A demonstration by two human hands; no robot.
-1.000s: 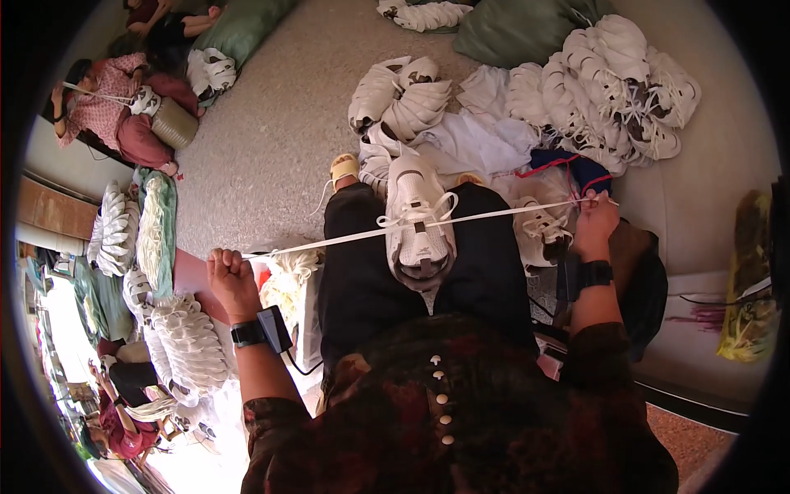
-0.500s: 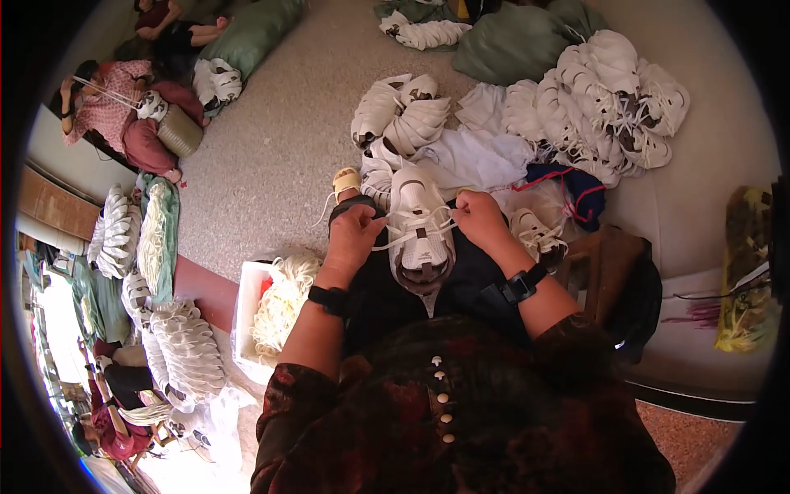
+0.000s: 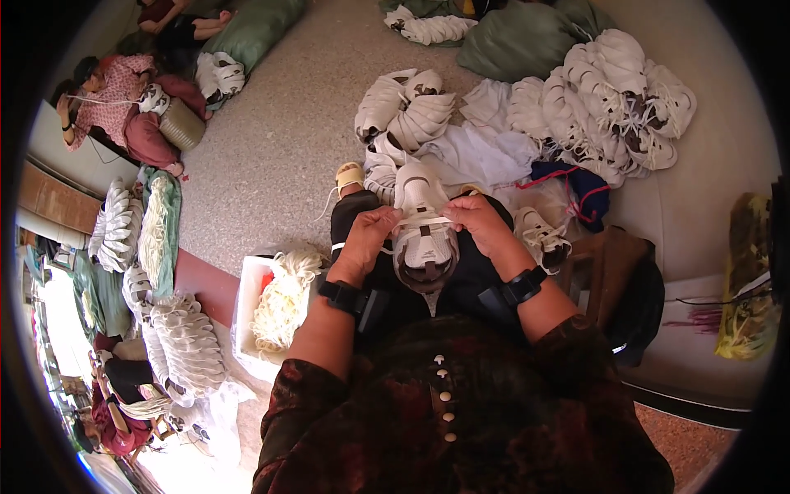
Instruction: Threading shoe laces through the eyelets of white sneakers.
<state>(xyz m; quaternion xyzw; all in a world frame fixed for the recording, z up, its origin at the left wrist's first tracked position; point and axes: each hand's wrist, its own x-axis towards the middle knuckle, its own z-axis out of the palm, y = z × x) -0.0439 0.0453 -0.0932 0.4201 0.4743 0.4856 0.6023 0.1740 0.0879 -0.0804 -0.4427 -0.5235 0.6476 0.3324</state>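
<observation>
A white and brown sneaker upper (image 3: 425, 247) rests across my lap between my knees. A cream shoelace (image 3: 424, 221) runs across its top, stretched from one hand to the other. At the upper's left edge my left hand (image 3: 374, 235) is closed, pinching the lace. My right hand (image 3: 477, 219) pinches the lace at the opposite edge. Both hands lie close against the upper, nearly level with each other. The exact fingertip hold on the lace is too small to make out.
A white box (image 3: 248, 317) of loose cream laces (image 3: 288, 309) stands left of me. Stacked shoe uppers (image 3: 403, 107) lie ahead, with a larger heap (image 3: 613, 99) at far right. A wooden stool (image 3: 601, 263) stands right. A co-worker (image 3: 123, 111) sits at far left.
My hands have moved closer together over the upper. The loose bow-like lace loops have been drawn into a straight strand across it.
</observation>
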